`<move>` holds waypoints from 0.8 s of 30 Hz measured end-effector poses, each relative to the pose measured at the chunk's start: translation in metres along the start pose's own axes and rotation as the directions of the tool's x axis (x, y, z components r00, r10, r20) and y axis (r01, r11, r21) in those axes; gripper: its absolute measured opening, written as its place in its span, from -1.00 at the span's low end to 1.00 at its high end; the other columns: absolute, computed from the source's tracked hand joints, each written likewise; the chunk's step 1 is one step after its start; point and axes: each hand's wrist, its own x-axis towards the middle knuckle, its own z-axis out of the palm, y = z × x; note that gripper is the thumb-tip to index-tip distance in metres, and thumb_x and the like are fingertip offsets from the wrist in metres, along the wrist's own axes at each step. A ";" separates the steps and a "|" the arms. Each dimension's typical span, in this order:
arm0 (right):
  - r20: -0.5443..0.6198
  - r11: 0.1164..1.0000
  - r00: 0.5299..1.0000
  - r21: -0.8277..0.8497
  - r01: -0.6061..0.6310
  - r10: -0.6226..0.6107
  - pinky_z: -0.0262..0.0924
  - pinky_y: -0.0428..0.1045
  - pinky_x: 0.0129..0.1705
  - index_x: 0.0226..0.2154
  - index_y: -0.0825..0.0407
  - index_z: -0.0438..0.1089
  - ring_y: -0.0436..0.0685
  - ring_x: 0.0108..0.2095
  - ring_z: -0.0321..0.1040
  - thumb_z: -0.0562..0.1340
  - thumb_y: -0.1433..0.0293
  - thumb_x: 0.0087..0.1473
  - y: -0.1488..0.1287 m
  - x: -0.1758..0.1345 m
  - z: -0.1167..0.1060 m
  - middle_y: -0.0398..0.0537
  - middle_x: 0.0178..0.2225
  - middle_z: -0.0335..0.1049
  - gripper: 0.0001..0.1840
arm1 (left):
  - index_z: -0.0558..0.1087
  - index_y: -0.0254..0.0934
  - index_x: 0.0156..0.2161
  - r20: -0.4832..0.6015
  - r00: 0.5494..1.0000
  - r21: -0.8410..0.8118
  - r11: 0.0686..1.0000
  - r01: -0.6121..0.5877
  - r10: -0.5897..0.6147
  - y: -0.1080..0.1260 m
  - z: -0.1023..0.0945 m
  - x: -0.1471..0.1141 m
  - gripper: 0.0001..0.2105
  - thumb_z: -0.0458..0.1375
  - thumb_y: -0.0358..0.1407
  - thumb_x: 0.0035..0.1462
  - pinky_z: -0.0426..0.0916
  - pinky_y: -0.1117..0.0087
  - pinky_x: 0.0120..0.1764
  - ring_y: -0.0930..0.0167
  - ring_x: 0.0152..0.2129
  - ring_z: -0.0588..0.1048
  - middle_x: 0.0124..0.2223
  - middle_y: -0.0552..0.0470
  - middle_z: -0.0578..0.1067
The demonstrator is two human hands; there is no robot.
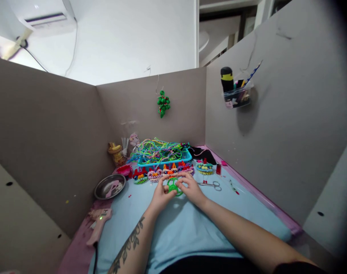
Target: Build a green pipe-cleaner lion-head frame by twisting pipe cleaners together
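Note:
Both hands hold a bright green, round openwork piece (173, 186) just above the blue cloth, in the middle of the head view. It looks like a ring with a denser green part at its centre. My left hand (162, 194) pinches its left side, thumb at the lower edge. From the right, my right hand (190, 188) grips the opposite rim with bent fingers. Small scissors (211, 185) lie just right of my right hand. Behind the fingers stands a row of colourful twisted-stem crafts (154, 175); the hands partly cover some.
A blue tray (164, 164) heaped with coloured fuzzy stems stands at the back. On the left are a metal bowl (110, 186) and a pink glue gun (100, 226) with a cord. Partition walls enclose the table; a clear holder (238, 96) and green craft (162, 103) hang there.

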 end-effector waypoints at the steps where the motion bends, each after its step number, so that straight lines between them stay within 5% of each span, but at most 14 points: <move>1: 0.008 1.000 1.000 0.006 -0.003 0.003 -0.01 0.08 0.04 -0.54 0.00 0.42 0.14 -0.05 0.18 0.18 0.34 0.01 -0.001 0.000 0.000 -0.05 -0.16 0.31 -0.82 | 0.11 -0.31 0.02 0.005 1.000 -0.004 1.000 0.004 -0.004 0.000 0.000 0.000 -0.40 0.26 -0.25 -0.13 -0.05 0.56 -0.61 0.61 -0.72 0.08 -0.66 0.31 0.11; 11: 0.190 0.981 0.977 0.151 -0.123 0.093 -0.05 0.10 0.10 -0.56 0.02 0.41 0.17 0.03 0.15 0.21 0.24 -0.02 0.004 -0.001 0.000 -0.02 -0.04 0.23 -0.77 | 0.15 -0.31 -0.02 -0.004 1.000 0.016 1.000 0.025 -0.025 0.002 0.002 -0.002 -0.41 0.27 -0.27 -0.18 -0.05 0.58 -0.63 0.62 -0.74 0.11 -0.67 0.32 0.12; 20: 0.161 0.988 0.980 0.086 -0.130 0.115 -0.03 0.12 0.08 -0.58 0.04 0.37 0.19 0.03 0.13 0.13 0.20 0.04 0.004 0.000 0.007 0.01 -0.03 0.22 -0.68 | 0.15 -0.33 -0.02 -0.044 0.999 0.049 0.999 0.012 -0.010 -0.001 0.004 -0.001 -0.41 0.28 -0.29 -0.18 -0.02 0.57 -0.61 0.62 -0.72 0.14 -0.66 0.30 0.18; 24: 0.157 0.956 0.971 0.200 -0.213 0.183 -0.02 0.12 0.08 -0.45 0.02 0.43 0.18 0.01 0.17 0.04 0.08 0.07 0.009 0.002 0.004 0.01 -0.11 0.32 -0.58 | 0.13 -0.32 0.00 -0.050 0.999 0.010 1.000 0.023 -0.023 -0.003 0.000 0.001 -0.41 0.26 -0.27 -0.15 0.01 0.57 -0.60 0.61 -0.73 0.16 -0.66 0.30 0.20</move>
